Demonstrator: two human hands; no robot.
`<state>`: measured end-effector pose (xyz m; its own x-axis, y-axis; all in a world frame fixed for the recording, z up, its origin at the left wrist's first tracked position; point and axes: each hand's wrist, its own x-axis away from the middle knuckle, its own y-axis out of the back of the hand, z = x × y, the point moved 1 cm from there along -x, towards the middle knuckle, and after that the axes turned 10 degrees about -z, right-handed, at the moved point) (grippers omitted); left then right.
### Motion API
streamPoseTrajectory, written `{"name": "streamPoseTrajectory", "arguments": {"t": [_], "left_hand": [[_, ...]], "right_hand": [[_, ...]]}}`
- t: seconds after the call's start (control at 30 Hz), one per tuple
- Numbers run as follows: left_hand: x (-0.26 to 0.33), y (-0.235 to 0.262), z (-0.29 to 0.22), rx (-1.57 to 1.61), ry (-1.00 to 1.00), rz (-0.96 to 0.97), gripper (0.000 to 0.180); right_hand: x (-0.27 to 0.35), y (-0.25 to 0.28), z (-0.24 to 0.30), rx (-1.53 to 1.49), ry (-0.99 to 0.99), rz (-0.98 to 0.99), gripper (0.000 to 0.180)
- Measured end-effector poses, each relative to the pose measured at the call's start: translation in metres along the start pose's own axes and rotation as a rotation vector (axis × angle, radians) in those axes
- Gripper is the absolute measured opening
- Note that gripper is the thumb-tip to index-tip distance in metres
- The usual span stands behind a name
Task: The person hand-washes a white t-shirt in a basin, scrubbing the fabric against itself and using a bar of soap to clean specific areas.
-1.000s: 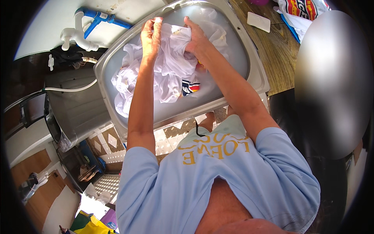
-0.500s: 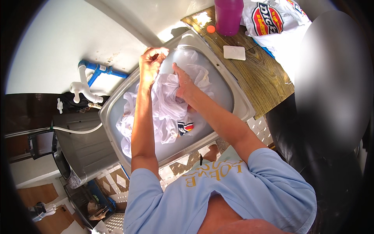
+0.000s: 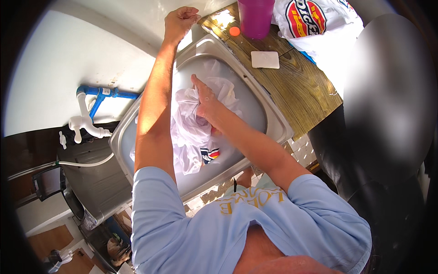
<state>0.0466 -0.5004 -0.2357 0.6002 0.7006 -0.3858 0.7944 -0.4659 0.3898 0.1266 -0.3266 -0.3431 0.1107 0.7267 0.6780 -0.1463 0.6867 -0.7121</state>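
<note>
A bunched white garment point(image 3: 189, 130) with a dark, red and yellow printed patch lies in cloudy water in a grey sink point(image 3: 280, 125). Against a gathered fold of it is my right hand point(image 3: 205, 98), closed on the cloth, its fingers partly hidden. My left hand point(image 3: 180, 23) is raised past the sink's far corner, near the wooden board's edge. Its fingers are pressed together, and I cannot make out anything in them. Part of the wet cloth is covered by my left forearm.
On the wooden board point(image 3: 301, 100) at right are a white bar point(image 3: 265, 60), an orange cap point(image 3: 234, 31), a purple container point(image 3: 256, 18) and a white printed bag point(image 3: 328, 27). White taps point(image 3: 82, 121) on blue pipe stand at left. A large dark rounded object point(image 3: 390, 100) fills the far right.
My left hand has moved up and away from above the sink, toward the far wall. My right hand stays on the garment. The whole view has shifted slightly.
</note>
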Motion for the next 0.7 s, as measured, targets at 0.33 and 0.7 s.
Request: {"name": "streamPoseTrajectory", "arguments": {"t": [0.33, 0.7], "left_hand": [[0.186, 0.116, -0.013, -0.014, 0.595, 0.388, 0.07], [0.221, 0.126, -0.034, 0.317, 0.215, 0.238, 0.019]], "right_hand": [[0.028, -0.02, 0.022, 0.131, 0.166, 0.262, 0.041], [0.036, -0.021, 0.022, 0.226, 0.289, 0.343, 0.043]]}}
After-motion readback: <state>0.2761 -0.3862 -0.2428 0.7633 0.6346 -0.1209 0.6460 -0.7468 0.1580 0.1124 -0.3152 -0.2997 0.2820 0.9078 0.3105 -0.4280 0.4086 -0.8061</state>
